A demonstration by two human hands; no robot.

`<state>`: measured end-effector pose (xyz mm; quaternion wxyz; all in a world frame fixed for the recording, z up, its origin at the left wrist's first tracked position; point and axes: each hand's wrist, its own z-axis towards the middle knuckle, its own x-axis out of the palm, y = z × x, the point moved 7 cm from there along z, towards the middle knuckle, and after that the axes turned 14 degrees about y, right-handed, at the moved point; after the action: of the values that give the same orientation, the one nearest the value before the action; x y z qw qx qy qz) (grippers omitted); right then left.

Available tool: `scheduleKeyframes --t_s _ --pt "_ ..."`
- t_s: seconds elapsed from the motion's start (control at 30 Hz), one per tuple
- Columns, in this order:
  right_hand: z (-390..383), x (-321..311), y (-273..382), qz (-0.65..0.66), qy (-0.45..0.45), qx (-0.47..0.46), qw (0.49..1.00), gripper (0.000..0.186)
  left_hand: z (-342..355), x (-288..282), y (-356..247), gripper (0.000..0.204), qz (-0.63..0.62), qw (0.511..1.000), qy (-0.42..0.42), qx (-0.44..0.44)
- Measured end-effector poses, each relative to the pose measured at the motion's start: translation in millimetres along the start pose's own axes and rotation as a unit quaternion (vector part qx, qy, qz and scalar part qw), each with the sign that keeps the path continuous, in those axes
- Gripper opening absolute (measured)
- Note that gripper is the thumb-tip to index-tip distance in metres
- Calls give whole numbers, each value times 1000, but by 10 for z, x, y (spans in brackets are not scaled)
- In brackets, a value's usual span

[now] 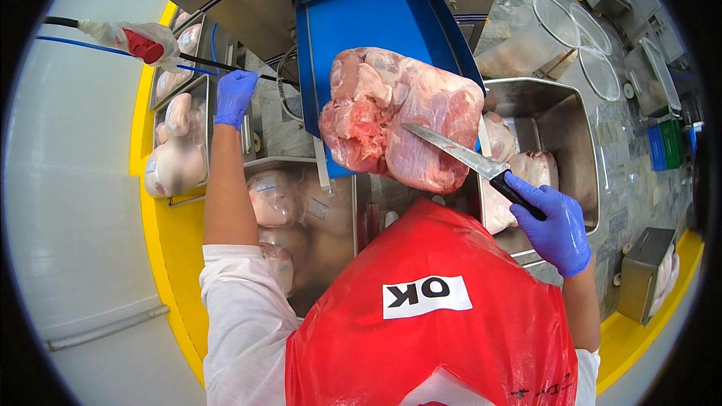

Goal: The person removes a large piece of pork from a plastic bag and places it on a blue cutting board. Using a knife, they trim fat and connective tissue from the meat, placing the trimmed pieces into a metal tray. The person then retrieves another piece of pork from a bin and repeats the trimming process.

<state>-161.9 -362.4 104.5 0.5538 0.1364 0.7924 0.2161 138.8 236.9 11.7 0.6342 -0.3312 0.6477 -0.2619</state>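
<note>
My left hand, in a blue glove, is raised at the left beside a thin black rod, fingers curled; what it grips, if anything, is unclear. My right hand, also gloved, holds a black-handled knife at the right. The blade lies over a large block of pink raw meat, its tip near the middle. The meat rests on a blue sloped board in front of me, overhanging its near edge.
Steel bins with bagged meat flank me: lower middle, far left, right. A steel machine stands beyond the board. A red-handled hanging fitting is upper left. Yellow curbs, wire hoops and more bins edge the room.
</note>
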Motion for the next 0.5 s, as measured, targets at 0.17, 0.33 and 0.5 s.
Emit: scheduleKeyframes --t_s 0.17,0.33,0.5 --pt "-15 2 34 1 4 -8 1000 52 123 -190 371 30 135 991 2 -20" --pt "-10 -28 83 -15 6 -9 1000 52 174 -147 472 33 267 962 11 54" --pt "-20 -43 127 -18 7 -5 1000 51 181 -87 396 31 160 985 17 55"
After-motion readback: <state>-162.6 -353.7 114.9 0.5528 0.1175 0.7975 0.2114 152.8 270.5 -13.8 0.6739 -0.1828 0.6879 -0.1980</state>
